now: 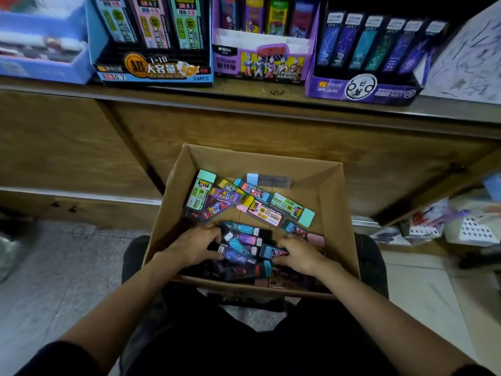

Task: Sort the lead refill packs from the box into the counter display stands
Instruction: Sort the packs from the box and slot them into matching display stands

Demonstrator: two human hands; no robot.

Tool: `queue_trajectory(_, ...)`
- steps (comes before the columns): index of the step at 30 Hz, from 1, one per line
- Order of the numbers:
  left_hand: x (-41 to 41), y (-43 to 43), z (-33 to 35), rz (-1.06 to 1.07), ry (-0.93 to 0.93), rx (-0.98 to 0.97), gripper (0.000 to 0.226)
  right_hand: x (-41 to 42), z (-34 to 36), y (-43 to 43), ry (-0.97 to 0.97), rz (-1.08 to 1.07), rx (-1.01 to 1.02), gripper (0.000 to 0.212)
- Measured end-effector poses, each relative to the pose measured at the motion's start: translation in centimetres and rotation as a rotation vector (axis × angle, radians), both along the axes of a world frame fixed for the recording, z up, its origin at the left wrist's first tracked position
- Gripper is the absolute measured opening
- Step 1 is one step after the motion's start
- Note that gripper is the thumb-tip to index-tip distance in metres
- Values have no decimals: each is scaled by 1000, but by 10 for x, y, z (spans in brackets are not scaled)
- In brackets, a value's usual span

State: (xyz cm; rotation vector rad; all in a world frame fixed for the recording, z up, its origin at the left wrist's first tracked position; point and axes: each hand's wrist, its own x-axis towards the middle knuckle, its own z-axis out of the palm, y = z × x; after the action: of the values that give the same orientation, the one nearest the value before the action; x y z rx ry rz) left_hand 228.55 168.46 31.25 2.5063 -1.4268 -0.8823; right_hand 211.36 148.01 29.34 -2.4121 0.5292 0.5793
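Hands at near edge of brown cardboard box (339,213).
Left hand (195,246) fingers clamp a purple refill pack (237,255); right hand (299,253) fingers, a blue refill pack (271,251).

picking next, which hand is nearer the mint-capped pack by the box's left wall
Left. The left hand sits below the mint-capped pack; the right hand is farther, to its lower right.

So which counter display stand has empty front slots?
The purple Ultraman stand, in the middle: its white front dividers hold no packs, unlike the blue 2B stand and zodiac stand.
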Motion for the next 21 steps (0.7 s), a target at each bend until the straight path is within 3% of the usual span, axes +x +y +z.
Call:
queue_trajectory(4,-4,3,0,124,221,-86,13,-1,2,0,-59,-128,155,22)
queue_trajectory(7,-7,3,4,127,338,-145,14,2,11,-1,-209,-355,345,13)
queue_trajectory(10,-10,-1,12,273,445,-230,12,7,28,-2,-368,-630,579,15)
queue_trajectory(12,-17,-9,22,389,589,-282,25,10,41,-4,-455,-784,698,20)
queue_trajectory(14,-27,-20,29,440,608,-348,36,13,54,-4,-506,-871,839,21)
queue_trajectory(19,-55,-52,40,646,808,-587,9,25,81,8,-539,-986,1157,27)
queue_trajectory(21,-63,-58,46,640,831,-623,33,30,89,13,-577,-1026,1237,32)
